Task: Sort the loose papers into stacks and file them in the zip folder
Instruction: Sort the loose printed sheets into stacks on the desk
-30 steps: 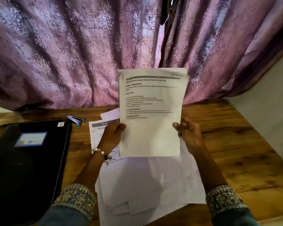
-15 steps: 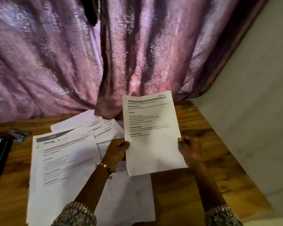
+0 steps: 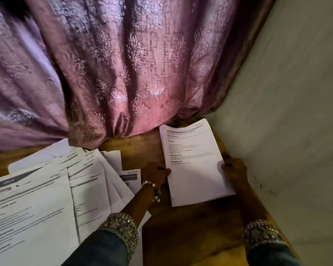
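Both hands hold one printed sheet (image 3: 195, 162) low over the table (image 3: 190, 231), at its right side close to the wall (image 3: 288, 112). The left hand (image 3: 155, 173) grips the sheet's left edge, thumb lying on top of the paper and fingers curled beneath. The right hand (image 3: 234, 170) grips the right edge the same way, thumb on top near the margin. The sheet lies nearly flat, tilted a little, its top end toward the curtain (image 3: 123, 73); whether its lower edge touches the wood I cannot tell. It carries a grey header bar and several short lines of text, too blurred to read.

To the left, the loose papers (image 3: 46, 198) lie fanned and overlapping on the table, the nearest ones printed with grey bars and text. The left forearm crosses above their right edge. A beaded bracelet (image 3: 152, 189) sits on the left wrist, and both sleeves end in embroidered cuffs (image 3: 121, 227). The zip folder does not show in this view
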